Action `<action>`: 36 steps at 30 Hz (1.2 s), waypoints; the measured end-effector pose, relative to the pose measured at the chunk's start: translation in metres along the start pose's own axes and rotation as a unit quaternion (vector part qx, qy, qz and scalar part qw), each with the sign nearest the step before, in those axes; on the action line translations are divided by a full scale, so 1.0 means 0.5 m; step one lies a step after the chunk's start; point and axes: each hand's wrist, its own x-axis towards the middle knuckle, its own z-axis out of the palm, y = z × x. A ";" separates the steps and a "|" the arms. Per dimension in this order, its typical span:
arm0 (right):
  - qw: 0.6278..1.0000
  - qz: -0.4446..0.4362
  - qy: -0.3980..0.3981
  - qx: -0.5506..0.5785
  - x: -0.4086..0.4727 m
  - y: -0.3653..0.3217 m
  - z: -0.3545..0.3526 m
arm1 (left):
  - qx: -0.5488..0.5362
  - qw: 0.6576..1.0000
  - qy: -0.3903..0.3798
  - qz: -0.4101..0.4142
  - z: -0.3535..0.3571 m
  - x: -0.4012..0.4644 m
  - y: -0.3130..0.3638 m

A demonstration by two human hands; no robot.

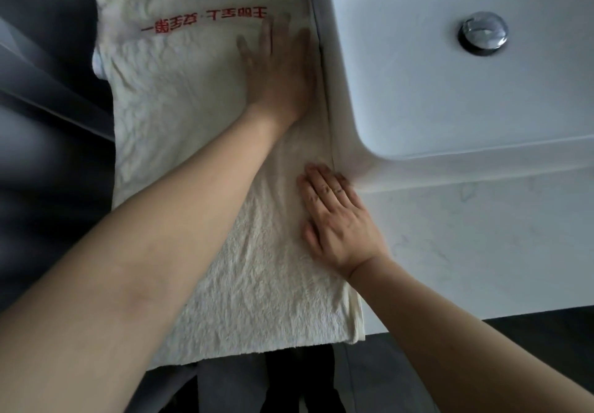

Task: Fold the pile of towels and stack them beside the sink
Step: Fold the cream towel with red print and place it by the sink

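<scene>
Hands, left and right, fingers flat and spread on cream towel beside white sink.

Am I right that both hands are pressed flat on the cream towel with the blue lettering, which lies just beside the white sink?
Not quite: the lettering is red, not blue, as the head view shows. The rest holds: the left hand and the right hand lie flat on the cream towel, just beside the white sink.
</scene>
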 end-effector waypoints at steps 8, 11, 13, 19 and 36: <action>1.000 0.007 0.003 0.018 0.000 -0.005 -0.001 | -0.023 0.993 -0.113 0.001 0.009 -0.037 -0.036; 1.000 0.014 -0.010 0.022 -0.004 -0.015 -0.014 | -0.036 0.994 -0.090 -0.040 -0.021 -0.104 -0.072; 0.999 0.023 0.004 0.034 0.001 -0.030 -0.020 | -0.022 0.996 -0.084 -0.038 -0.038 -0.145 -0.119; 0.985 0.071 0.094 0.130 0.195 -0.113 -0.053 | -0.004 0.991 -0.081 -0.105 -0.066 -0.109 -0.292; 0.988 0.135 0.040 -0.067 0.640 0.093 -0.042 | -0.036 0.993 -0.081 -0.075 0.017 0.153 -0.406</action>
